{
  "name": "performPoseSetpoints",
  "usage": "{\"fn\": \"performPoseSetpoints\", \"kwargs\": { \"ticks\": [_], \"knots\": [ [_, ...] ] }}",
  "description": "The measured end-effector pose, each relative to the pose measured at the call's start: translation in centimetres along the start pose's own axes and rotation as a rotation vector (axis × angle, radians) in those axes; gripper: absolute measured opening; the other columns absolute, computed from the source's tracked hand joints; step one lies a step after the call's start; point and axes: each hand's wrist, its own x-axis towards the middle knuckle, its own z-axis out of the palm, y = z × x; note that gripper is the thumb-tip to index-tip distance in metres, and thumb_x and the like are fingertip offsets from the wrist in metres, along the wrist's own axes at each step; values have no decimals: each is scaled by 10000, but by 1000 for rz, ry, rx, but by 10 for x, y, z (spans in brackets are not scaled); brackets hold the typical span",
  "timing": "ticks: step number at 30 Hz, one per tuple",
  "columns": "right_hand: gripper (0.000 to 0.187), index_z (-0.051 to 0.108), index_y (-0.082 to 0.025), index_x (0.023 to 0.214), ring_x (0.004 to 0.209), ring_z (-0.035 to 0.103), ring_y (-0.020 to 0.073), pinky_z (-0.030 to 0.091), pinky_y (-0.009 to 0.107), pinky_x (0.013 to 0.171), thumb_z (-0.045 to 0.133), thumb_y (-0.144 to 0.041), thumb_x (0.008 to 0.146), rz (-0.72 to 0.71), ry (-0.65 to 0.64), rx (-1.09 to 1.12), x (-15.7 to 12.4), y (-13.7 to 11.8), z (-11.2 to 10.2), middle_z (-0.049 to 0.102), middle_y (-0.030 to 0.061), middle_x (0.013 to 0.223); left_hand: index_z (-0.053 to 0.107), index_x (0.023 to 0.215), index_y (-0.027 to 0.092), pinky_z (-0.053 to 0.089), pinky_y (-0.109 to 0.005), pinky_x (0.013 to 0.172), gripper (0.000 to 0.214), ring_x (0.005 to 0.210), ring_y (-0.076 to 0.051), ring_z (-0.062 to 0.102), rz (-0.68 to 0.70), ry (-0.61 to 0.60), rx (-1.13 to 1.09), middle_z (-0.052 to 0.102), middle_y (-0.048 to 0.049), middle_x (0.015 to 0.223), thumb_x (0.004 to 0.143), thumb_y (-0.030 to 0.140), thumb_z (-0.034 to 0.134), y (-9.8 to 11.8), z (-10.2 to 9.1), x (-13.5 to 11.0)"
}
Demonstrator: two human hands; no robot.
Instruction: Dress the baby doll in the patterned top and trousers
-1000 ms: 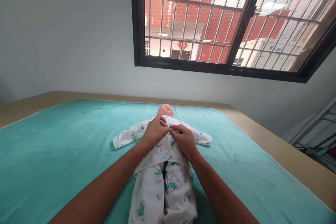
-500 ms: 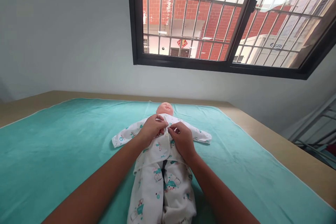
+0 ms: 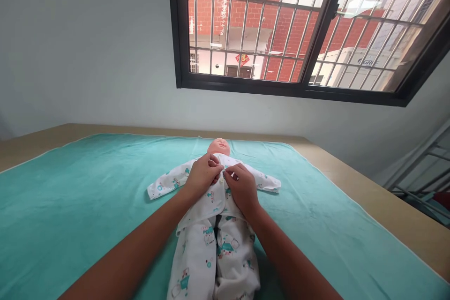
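Note:
A baby doll point(image 3: 219, 146) lies on its back on a teal blanket point(image 3: 70, 187), head toward the window. It wears a white romper point(image 3: 214, 248) with small teal prints, sleeves spread to both sides. My left hand point(image 3: 203, 174) and my right hand point(image 3: 239, 186) meet on the doll's chest just below its neck. Both hands pinch the romper's front edges together, fingers curled on the fabric at a small fastener. My forearms cover part of the romper's body.
The blanket covers a wide tan platform point(image 3: 386, 206) set against a pale wall. A barred black-framed window point(image 3: 302, 28) is above, with a brick building outside. A metal frame point(image 3: 418, 187) stands off the platform's right edge.
Both hands have stayed on the doll's chest, shifting slightly up toward the neck while working the fabric. The camera view has drifted a little.

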Motion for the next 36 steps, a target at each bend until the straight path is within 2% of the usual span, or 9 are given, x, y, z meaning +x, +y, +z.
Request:
{"fn": "performPoseSetpoints", "kwargs": {
  "ticks": [4, 9, 11, 14, 18, 24, 27, 32, 36],
  "knots": [
    [153, 682, -219, 800, 700, 529, 137, 410, 258, 696, 556, -219, 887, -26, -17, -39, 0, -1, -2, 589, -6, 797, 556, 772, 219, 363, -214, 481, 114, 472, -112, 529, 36, 51, 155, 607, 57, 542, 741, 290, 641, 2, 2, -1],
    [157, 677, -221, 790, 710, 534, 140, 411, 256, 695, 555, -190, 882, -38, -29, -49, -1, -1, -2, 590, -4, 803, 593, 763, 217, 415, -229, 596, 104, 689, -155, 632, 57, 135, 279, 689, 17, 713, 680, 216, 656, 4, 4, 0],
    [139, 670, -219, 782, 703, 533, 138, 411, 256, 693, 569, -196, 876, -36, -27, -38, -1, 0, -2, 593, -7, 802, 590, 775, 216, 404, -226, 562, 112, 639, -144, 612, 33, 120, 234, 678, 19, 700, 681, 208, 650, 3, 3, 0],
    [121, 665, -219, 773, 690, 529, 134, 407, 258, 691, 590, -216, 869, -25, -17, -19, 0, 0, -2, 595, -13, 789, 571, 808, 211, 360, -211, 472, 146, 513, -107, 528, -28, 19, 20, 619, 38, 627, 696, 229, 663, 2, -1, -1],
    [119, 667, -219, 760, 680, 522, 133, 403, 260, 689, 595, -211, 855, -16, -10, -4, 0, 0, -1, 598, -18, 775, 558, 820, 191, 370, -188, 458, 215, 507, -79, 507, -99, -93, -225, 606, 34, 664, 684, 243, 717, 3, -6, -1],
    [99, 666, -215, 761, 668, 520, 135, 403, 264, 680, 595, -213, 829, 2, -22, 35, 1, 1, -2, 617, -16, 775, 550, 788, 190, 324, -181, 415, 178, 458, -74, 473, -49, -62, -175, 561, 53, 569, 676, 204, 688, -2, -4, 3],
    [65, 665, -211, 778, 651, 505, 137, 403, 265, 659, 618, -242, 809, 50, -33, 68, 2, 1, -1, 624, -14, 772, 527, 795, 197, 327, -177, 420, 198, 463, -68, 472, -68, -58, -238, 560, 62, 583, 660, 174, 671, -6, -3, 4],
    [240, 683, -198, 841, 649, 535, 157, 423, 270, 623, 599, -423, 840, 231, -105, 228, 5, 0, -2, 660, 0, 738, 516, 817, 199, 339, -179, 425, 208, 474, -68, 487, -82, -59, -285, 538, 71, 600, 675, 182, 666, -5, -3, 2],
    [253, 708, -188, 847, 718, 588, 180, 450, 291, 685, 589, -411, 830, 264, -121, 253, 8, 1, -4, 699, 17, 775, 523, 829, 194, 372, -183, 452, 208, 503, -70, 505, -96, -87, -298, 564, 52, 644, 697, 211, 682, 0, -4, -1]
  ]
}}
